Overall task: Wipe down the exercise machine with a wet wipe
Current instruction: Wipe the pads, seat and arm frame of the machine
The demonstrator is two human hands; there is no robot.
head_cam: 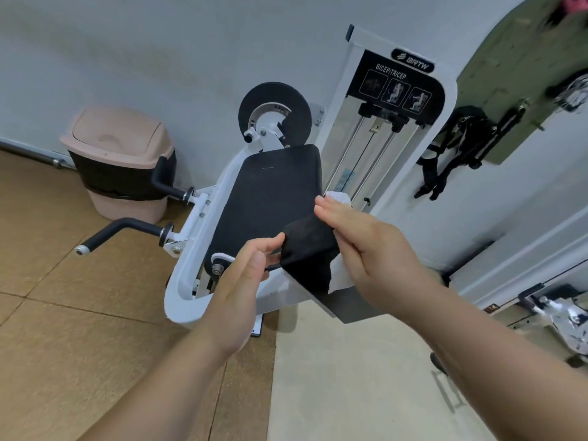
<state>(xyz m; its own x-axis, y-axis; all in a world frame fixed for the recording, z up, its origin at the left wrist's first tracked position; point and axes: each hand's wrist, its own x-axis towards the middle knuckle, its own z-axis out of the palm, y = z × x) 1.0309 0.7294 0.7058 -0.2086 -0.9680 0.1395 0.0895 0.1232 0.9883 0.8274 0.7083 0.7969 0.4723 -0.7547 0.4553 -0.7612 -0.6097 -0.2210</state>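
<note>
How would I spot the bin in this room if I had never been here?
Find the white exercise machine against the wall, then look left past its two black handles. The bin stands on the floor there: pale pink with a swing lid and a black liner, the only pink thing nearby.

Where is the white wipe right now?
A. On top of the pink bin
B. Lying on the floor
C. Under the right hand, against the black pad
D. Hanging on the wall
C: the wet wipe shows white beyond the fingertips and below the palm of the right hand, pressed on the small black pad.
</note>
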